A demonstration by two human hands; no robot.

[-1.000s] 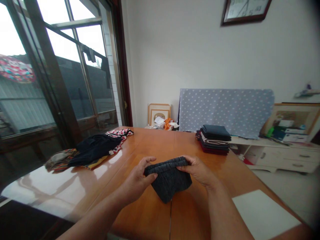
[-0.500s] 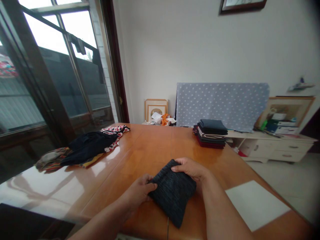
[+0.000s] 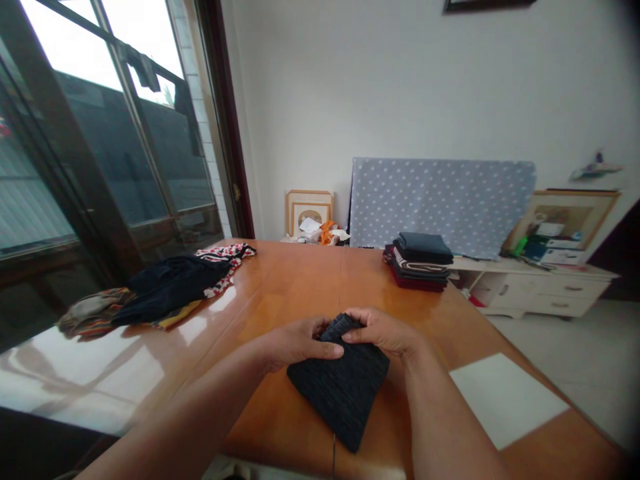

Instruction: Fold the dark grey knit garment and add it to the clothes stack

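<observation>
Both of my hands grip a folded dark blue-grey garment [image 3: 345, 390] of flecked cloth, just above the near part of the wooden table [image 3: 300, 287]. My left hand [image 3: 305, 343] pinches its upper edge, thumb lying across the top and fingers behind. Close beside it, my right hand [image 3: 377, 331] holds the far corner, thumb on top and the other fingers partly hidden under the cloth. Between the two thumbs the edge bunches up a little. The garment's lower corner points toward me.
A stack of folded clothes [image 3: 420, 263] stands at the table's far right. Loose clothes [image 3: 170, 287] lie heaped at the left, by the window. A white sheet [image 3: 507, 399] rests near the right edge. Beyond are a white cabinet [image 3: 547, 293] and a dotted cloth cover [image 3: 440, 203].
My left hand has moved from the garment's left corner up along the edge, close to my right hand. The right hand keeps its hold. The view has shifted slightly.
</observation>
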